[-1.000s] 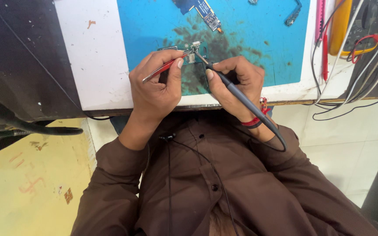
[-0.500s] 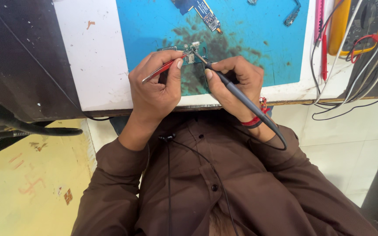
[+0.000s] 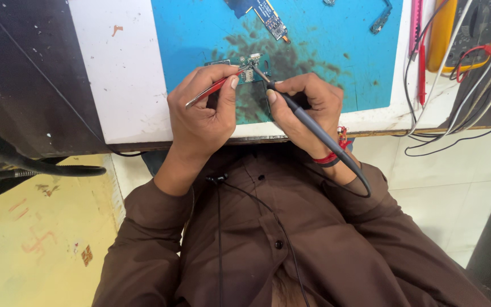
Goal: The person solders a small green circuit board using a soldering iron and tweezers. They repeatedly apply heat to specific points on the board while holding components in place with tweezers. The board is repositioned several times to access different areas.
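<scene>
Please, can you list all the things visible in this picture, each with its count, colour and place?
small circuit board: 1, green, on the mat under both tools
tweezers: 1, red, in left hand
soldering iron: 1, grey, in right hand, tip at the board
work mat: 1, blue, dark stains, on the white table
second board: 1, blue, mat top
multimeter: 1, yellow, top right
cables: several, black, white, red, right side
left hand: 1, grip on tweezers
right hand: 1, grip on iron

The right hand (image 3: 308,108) has edged slightly lower with the grey soldering iron (image 3: 313,128); the change is barely perceptible.
</scene>
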